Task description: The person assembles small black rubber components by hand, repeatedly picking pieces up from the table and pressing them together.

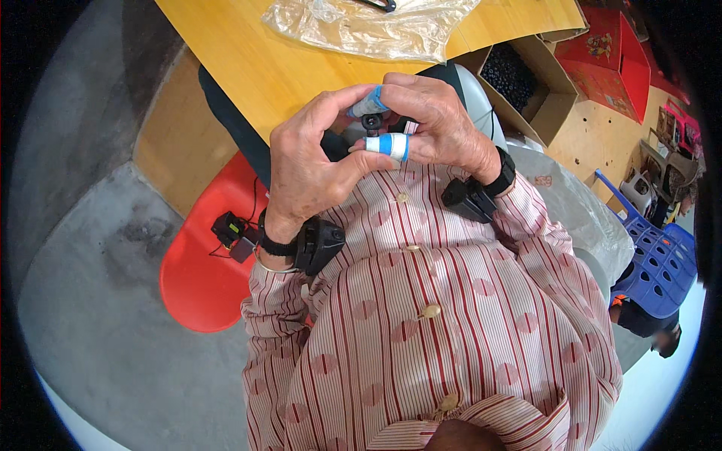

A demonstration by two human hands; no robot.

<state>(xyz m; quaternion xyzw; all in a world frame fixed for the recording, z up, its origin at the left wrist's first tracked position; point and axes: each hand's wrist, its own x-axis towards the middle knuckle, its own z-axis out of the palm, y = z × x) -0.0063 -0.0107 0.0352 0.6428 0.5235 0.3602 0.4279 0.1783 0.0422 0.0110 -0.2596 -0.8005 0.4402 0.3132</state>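
Observation:
A small black part with a round opening [371, 122] is pinched between my two hands, close in front of my striped shirt. My left hand [312, 150] curves around it from the left, thumb and forefinger closed toward it. From the other side my right hand [444, 124] grips it too, its thumb and forefinger wrapped in blue and white tape. The fingertips overlap, so how each one touches the part is partly hidden. Black devices are strapped to both wrists.
Ahead is a yellow wooden table [248, 64] with a clear plastic bag [368, 28] on it. A cardboard box [555, 113] of small black pieces and a red box [602, 64] stand at right. On the left, a red seat [199, 289] bears a small black device [235, 234]. A blue plastic chair [658, 263] and another person are at far right.

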